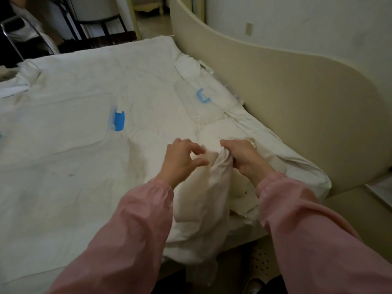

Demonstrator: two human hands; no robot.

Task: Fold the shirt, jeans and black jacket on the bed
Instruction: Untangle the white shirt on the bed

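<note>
On the near right corner of the bed [74,177], my right hand [244,155] grips a bunched fold of white cloth [212,187]. That cloth hangs down over the mattress edge between my arms. Whether it is the shirt or bedding, I cannot tell. Just left of the bunch is my left hand [180,160], with fingers spread and bent and the thumb tip reaching the fabric without closing on it. Both arms wear pink sleeves. No jeans or black jacket are in view.
A white quilt covers the bed. Two clear plastic bags with blue sliders [118,122] [201,97] lie on it. A cream curved headboard [297,102] runs along the right. A metal-framed chair [17,32] stands beyond the far left corner. A shoe [254,283] shows on the floor.
</note>
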